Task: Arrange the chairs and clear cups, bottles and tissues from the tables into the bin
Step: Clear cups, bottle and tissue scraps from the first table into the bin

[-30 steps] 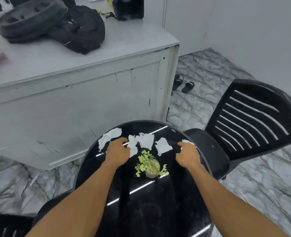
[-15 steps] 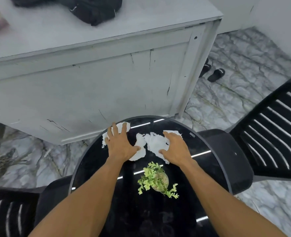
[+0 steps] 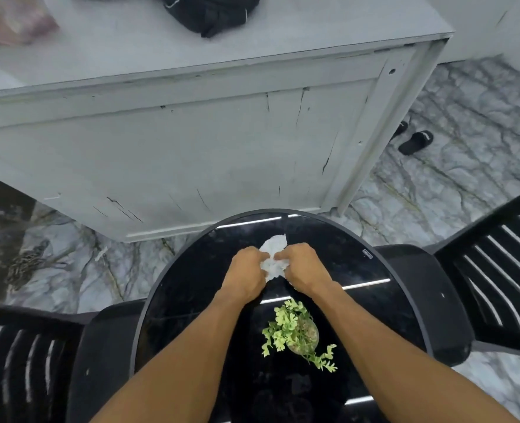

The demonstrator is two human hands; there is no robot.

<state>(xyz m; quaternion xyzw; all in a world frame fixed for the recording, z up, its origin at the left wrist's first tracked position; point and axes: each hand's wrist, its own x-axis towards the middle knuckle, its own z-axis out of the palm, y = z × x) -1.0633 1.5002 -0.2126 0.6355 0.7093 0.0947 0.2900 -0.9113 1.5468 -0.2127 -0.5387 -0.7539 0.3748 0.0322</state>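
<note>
A bunch of white tissues (image 3: 273,258) is gathered at the far middle of the round black glossy table (image 3: 191,288). My left hand (image 3: 244,274) and my right hand (image 3: 302,268) meet there, both closed on the tissues, which stick out between and above the fingers. No loose tissue pieces show elsewhere on the tabletop. A black slatted chair (image 3: 497,288) stands at the table's right side. Another black chair (image 3: 33,361) stands at its left.
A small green plant in a glass pot (image 3: 298,332) sits on the table just behind my wrists. A grey cabinet (image 3: 191,141) with a black bag (image 3: 210,10) on top stands close behind the table. Black slippers (image 3: 416,142) lie on the marble floor.
My hands, which lay flat and apart on the spread tissue pieces, have swept together and bunched them into one wad between them. The view has tilted further down.
</note>
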